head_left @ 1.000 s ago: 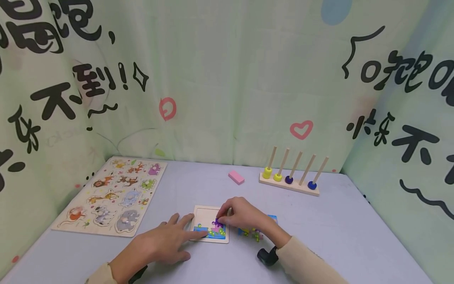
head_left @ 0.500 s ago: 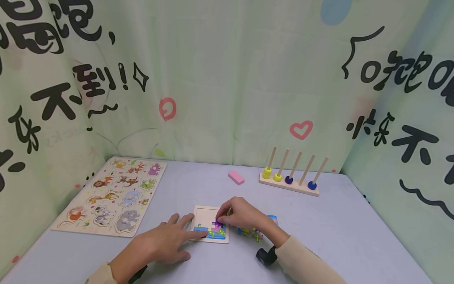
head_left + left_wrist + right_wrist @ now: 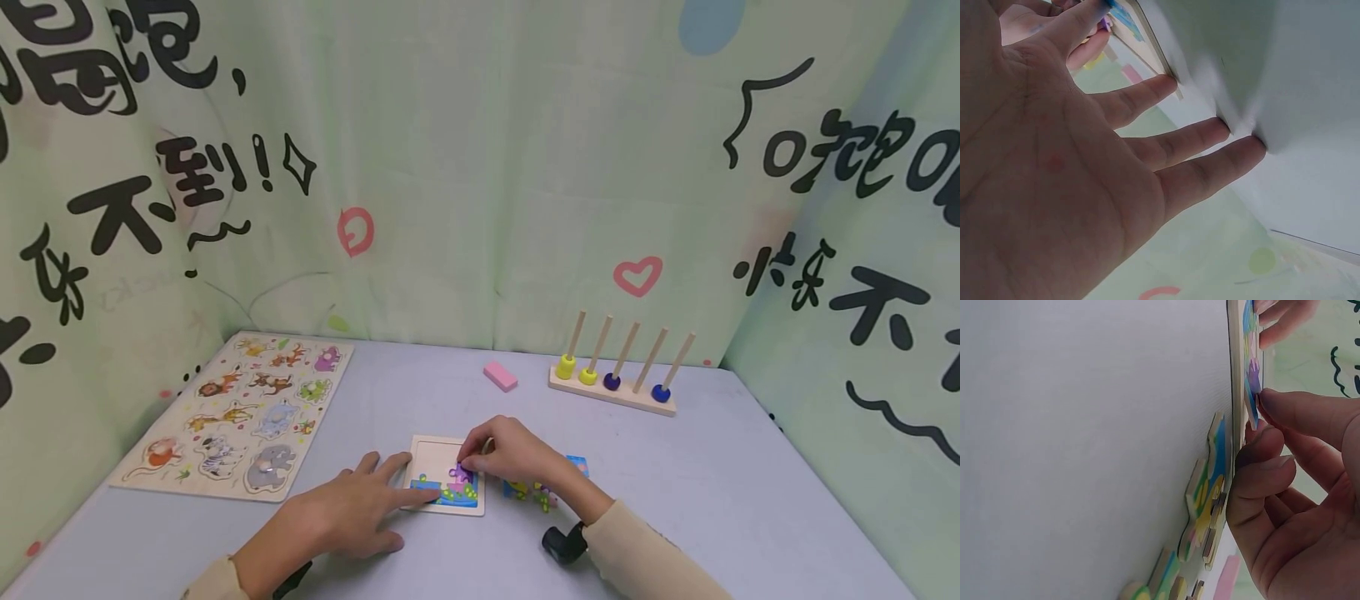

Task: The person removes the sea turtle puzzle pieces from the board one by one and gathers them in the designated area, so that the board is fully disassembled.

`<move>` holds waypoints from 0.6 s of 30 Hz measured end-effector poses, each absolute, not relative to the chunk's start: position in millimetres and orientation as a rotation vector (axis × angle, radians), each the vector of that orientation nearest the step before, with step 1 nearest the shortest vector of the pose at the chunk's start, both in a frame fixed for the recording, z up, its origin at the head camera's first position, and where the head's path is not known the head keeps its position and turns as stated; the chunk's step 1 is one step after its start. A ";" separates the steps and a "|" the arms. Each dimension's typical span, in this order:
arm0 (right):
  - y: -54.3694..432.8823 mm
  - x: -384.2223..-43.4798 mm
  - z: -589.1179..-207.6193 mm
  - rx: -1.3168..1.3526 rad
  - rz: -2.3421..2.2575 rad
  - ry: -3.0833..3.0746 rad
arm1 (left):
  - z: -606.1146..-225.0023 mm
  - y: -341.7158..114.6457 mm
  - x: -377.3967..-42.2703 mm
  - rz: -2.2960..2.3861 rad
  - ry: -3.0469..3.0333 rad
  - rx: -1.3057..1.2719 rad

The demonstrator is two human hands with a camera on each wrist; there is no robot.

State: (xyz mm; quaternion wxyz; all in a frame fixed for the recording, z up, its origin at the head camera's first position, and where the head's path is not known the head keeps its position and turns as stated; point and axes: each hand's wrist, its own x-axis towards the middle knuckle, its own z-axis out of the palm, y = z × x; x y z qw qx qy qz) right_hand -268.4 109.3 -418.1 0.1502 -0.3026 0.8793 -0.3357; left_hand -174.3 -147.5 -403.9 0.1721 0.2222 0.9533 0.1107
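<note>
A small wooden jigsaw tray (image 3: pixel 433 454) lies on the table, its lower part filled with blue, green and pink pieces. My left hand (image 3: pixel 352 510) is spread with straight fingers, some on the tray's left side and pieces; in the left wrist view other fingertips (image 3: pixel 1250 147) touch the table. At the tray's right side my right hand (image 3: pixel 510 450) pinches a purple and blue puzzle piece (image 3: pixel 1253 394) between thumb and finger. That piece sits tilted at the tray's edge in the right wrist view. Loose puzzle pieces (image 3: pixel 1216 456) lie beside the tray, partly hidden under the right forearm.
An animal peg board (image 3: pixel 243 412) lies at the left. A pink block (image 3: pixel 500 376) is behind the tray. At the back right stands a wooden peg stacker (image 3: pixel 611 392) with yellow and blue beads. Curtains (image 3: pixel 480 167) enclose the table.
The purple piece under my right fingers looks lighter and slightly turned compared with before. Both hands keep nearly the same place.
</note>
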 end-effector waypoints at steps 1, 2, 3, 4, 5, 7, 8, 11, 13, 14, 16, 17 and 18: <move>109.6 -268.3 -418.1 -0.871 -0.966 2.527 | -403.9 -147.5 -174.2 0.315 2.707 0.633; 110.0 -268.4 -418.2 -0.873 -0.967 2.529 | -404.0 -147.5 -174.2 0.316 2.708 0.635; 110.2 -268.7 -418.2 -0.875 -0.970 2.528 | -404.1 -147.5 -174.1 0.316 2.708 0.636; 110.6 -268.9 -418.5 -0.875 -0.972 2.529 | -404.1 -147.5 -174.1 0.316 2.708 0.636; 110.9 -269.3 -418.7 -0.875 -0.974 2.528 | -404.1 -147.5 -174.1 0.315 2.708 0.637; 111.3 -270.3 -419.3 -0.875 -0.976 2.527 | -404.1 -147.3 -174.1 0.312 2.707 0.634; 111.4 -270.8 -419.5 -0.878 -0.978 2.525 | -404.0 -147.2 -174.1 0.310 2.707 0.634; 111.8 -271.4 -419.3 -0.883 -0.987 2.516 | -403.6 -146.9 -173.9 0.307 2.706 0.632; 111.9 -271.5 -419.2 -0.881 -0.989 2.513 | -403.4 -146.8 -173.6 0.306 2.707 0.632; 112.1 -271.5 -419.1 -0.880 -0.991 2.511 | -403.2 -146.7 -173.5 0.307 2.707 0.631; 112.2 -271.2 -419.0 -0.871 -0.998 2.505 | -402.9 -146.6 -173.3 0.307 2.706 0.628; 112.3 -271.3 -419.1 -0.866 -1.001 2.502 | -402.8 -146.6 -173.2 0.307 2.706 0.626; 112.4 -271.3 -419.3 -0.862 -1.005 2.498 | -402.8 -146.6 -173.3 0.308 2.705 0.624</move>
